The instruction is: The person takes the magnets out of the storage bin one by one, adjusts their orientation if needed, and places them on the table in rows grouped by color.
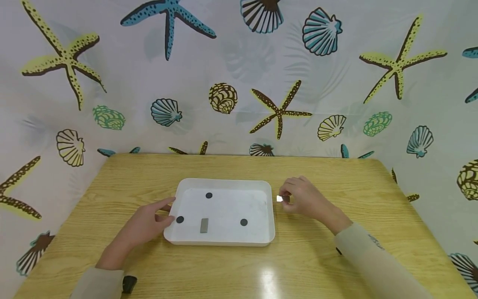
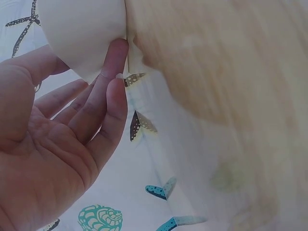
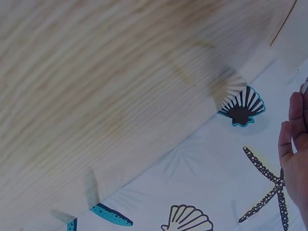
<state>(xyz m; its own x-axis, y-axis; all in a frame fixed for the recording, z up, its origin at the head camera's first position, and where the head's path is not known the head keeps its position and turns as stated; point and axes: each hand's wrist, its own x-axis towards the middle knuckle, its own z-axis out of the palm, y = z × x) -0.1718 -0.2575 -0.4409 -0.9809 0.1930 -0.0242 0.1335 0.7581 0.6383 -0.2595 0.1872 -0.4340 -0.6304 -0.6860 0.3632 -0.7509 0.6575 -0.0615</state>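
Note:
A shallow white tray [image 1: 224,239] lies on the wooden table, with three small black discs [image 1: 244,222] and a flat grey rectangular plate [image 1: 204,225] on its floor. At its left wall, my left hand [image 1: 143,222] touches the side with thumb and fingers spread and fairly straight. The left wrist view also has this hand [image 2: 72,120], fingertips against the tray's pale wall [image 2: 86,33]. Just right of the tray, my right hand [image 1: 304,199] pinches a small shiny rectangular plate [image 1: 280,199] between thumb and fingers. Only part of that hand [image 3: 296,149] enters the right wrist view.
The wooden table [image 1: 239,270] extends around the tray on all sides. A white cloth [image 1: 231,54] printed with shells and starfish hangs behind the table and at both sides. Near the left cuff is a dark object [image 1: 129,284], partly hidden by the sleeve.

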